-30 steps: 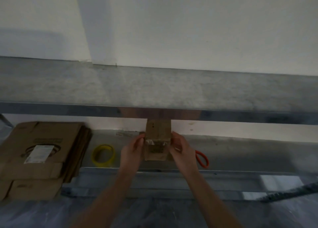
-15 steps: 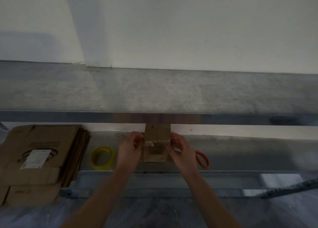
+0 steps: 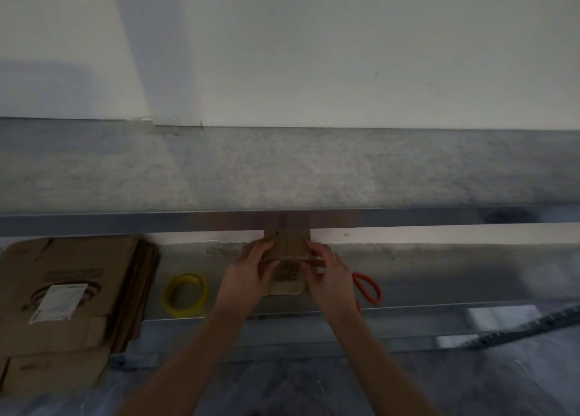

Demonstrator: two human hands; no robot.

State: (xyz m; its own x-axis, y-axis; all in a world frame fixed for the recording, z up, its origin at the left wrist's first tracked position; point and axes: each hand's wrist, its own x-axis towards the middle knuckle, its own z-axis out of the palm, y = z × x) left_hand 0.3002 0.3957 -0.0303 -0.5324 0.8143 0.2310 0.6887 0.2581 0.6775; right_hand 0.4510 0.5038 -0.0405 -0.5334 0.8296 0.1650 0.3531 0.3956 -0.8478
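Observation:
A small brown cardboard box (image 3: 287, 258) stands on the lower metal shelf (image 3: 439, 290), its top partly hidden behind the upper shelf's front rail. My left hand (image 3: 251, 271) grips the box's left side, fingers curled round its front edge. My right hand (image 3: 326, 274) grips its right side, fingers curled at the top corner. Both forearms reach in from the bottom of the view.
A stack of flattened cardboard boxes (image 3: 69, 305) lies at the left of the shelf. A yellow tape roll (image 3: 184, 294) sits left of my hands, orange-handled scissors (image 3: 368, 290) to the right. The upper shelf (image 3: 282, 170) runs across above, against a white wall.
My hands have slid up along the box's sides and curled tighter round it. The view has tilted up slightly.

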